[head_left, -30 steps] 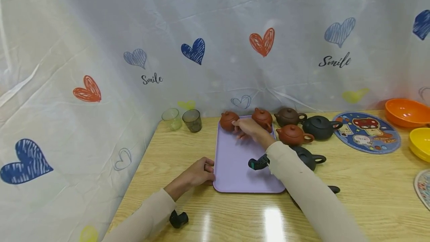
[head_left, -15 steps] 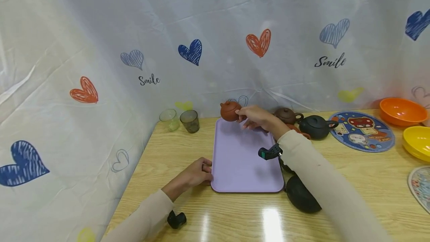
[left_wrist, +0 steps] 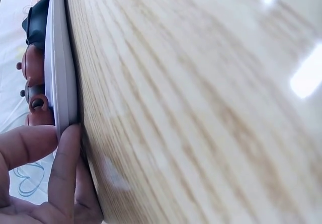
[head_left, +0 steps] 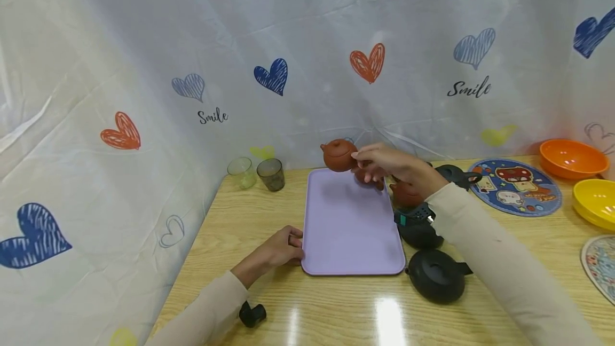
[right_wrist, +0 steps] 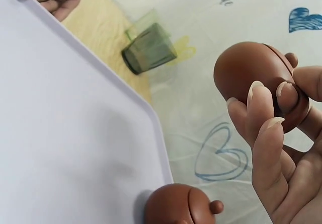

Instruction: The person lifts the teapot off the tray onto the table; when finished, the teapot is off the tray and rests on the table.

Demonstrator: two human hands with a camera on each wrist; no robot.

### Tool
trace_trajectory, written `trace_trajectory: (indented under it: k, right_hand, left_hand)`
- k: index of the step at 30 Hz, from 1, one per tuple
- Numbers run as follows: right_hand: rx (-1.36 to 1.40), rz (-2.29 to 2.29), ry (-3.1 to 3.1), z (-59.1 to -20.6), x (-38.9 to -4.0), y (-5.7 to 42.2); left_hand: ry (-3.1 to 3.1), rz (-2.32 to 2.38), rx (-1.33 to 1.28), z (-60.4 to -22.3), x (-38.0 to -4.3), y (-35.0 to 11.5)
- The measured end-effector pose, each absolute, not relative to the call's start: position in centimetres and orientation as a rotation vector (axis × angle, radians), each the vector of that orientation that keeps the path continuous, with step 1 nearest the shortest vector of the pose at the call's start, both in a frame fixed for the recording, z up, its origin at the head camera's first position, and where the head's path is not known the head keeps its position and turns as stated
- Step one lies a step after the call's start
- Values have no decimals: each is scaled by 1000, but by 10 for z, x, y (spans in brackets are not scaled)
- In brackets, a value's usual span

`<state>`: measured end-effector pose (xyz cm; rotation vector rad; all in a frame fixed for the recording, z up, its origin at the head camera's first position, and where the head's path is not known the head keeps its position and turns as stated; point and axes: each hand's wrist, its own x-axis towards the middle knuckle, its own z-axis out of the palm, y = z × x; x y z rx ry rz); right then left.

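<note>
My right hand (head_left: pixel 396 165) holds a small reddish-brown clay teapot (head_left: pixel 338 156) by its handle side, above the far end of a lilac tray (head_left: pixel 353 228). In the right wrist view, curled fingers and thumb grip this teapot (right_wrist: pixel 246 65), hiding its handle; its lid is on. Another reddish-brown teapot (right_wrist: pixel 173 206) stands at the tray's far right corner, partly behind my right hand in the head view. My left hand (head_left: pixel 281 247) is at the tray's left edge. In the left wrist view, thumb and a finger pinch the tray's rim (left_wrist: pixel 61 83).
Right of the tray stand another reddish-brown teapot (head_left: pixel 405 195) and several dark ones, including a black teapot (head_left: pixel 436 276) near the front. Two glass cups (head_left: pixel 271 175) stand at back left. A round blue mat (head_left: pixel 514 186), an orange bowl (head_left: pixel 572 159) and a yellow bowl (head_left: pixel 596 202) lie right.
My right hand has lifted the reddish-brown teapot off the tray's far left corner and carried it up and to the right. My left hand stays at the tray's edge.
</note>
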<state>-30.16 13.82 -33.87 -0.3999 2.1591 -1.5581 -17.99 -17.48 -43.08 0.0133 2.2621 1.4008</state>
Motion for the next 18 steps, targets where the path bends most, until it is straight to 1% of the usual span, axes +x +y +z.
trace_trajectory:
  k: [7,18]
  right_hand:
    - [-411,-1541,2178,-332,-291,155]
    - [-523,-1522,2170,-318,-267,188]
  left_hand:
    - [2238,1414,12,-431,-179,-176]
    - [2233,1407,28,-429,-179,-177]
